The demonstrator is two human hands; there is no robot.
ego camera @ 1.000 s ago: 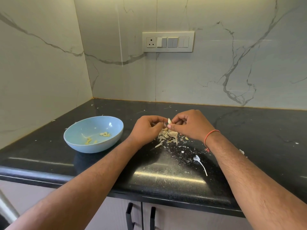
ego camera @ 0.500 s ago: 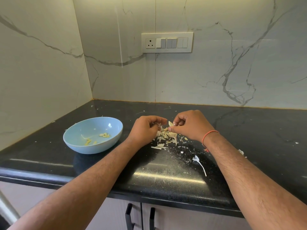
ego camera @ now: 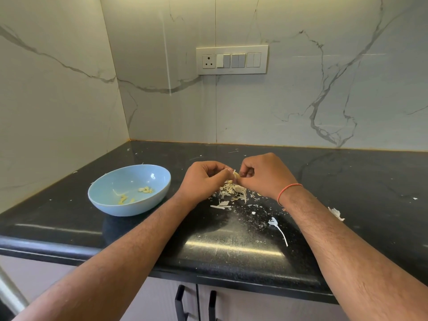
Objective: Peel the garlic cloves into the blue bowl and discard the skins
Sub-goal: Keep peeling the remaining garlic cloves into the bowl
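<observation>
A pale garlic clove (ego camera: 236, 175) is pinched between my two hands, just above the black counter. My left hand (ego camera: 205, 179) pinches a thin strip of its skin with curled fingers. My right hand (ego camera: 264, 176) holds the clove itself between thumb and fingertips. Under the hands lies a heap of papery garlic skins (ego camera: 232, 191). The blue bowl (ego camera: 108, 200) stands to the left of my left hand, with a few peeled yellowish pieces (ego camera: 146, 189) inside.
Loose skin scraps (ego camera: 276, 224) and crumbs are scattered over the black counter (ego camera: 347, 172) in front of the hands, another scrap (ego camera: 335, 213) by my right forearm. Marble walls close the corner behind and to the left. A switch panel (ego camera: 231, 60) sits on the back wall.
Both hands have come back together at the clove after drawing slightly apart; my left fingertips now pinch a strip of skin at the clove. The bowl has stayed put.
</observation>
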